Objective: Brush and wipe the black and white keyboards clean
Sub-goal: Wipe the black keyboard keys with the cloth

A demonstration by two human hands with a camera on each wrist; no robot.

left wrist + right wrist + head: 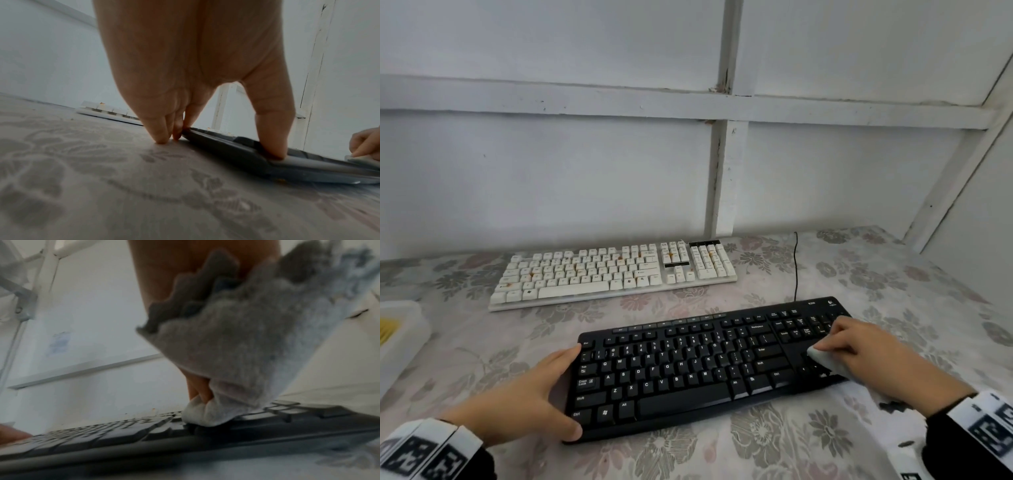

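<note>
The black keyboard (pixel 688 363) lies in front of me on the flowered cloth. My left hand (pixel 565 390) braces its left end: straight fingers (pixel 162 136) rest at the far corner and the thumb (pixel 273 146) presses the near edge. My right hand (pixel 835 342) grips a pale grey cloth (pixel 828 363) and presses it on the keys at the right end. In the right wrist view the bunched cloth (pixel 236 353) touches the black keyboard (pixel 267 433). The white keyboard (pixel 613 270), with orange stains, lies farther back, untouched.
A translucent plastic box (pixel 400 335) with something yellow inside sits at the table's left edge. A black cable (pixel 796 267) runs from the black keyboard toward the white panelled wall (pixel 585 171) right behind the white keyboard.
</note>
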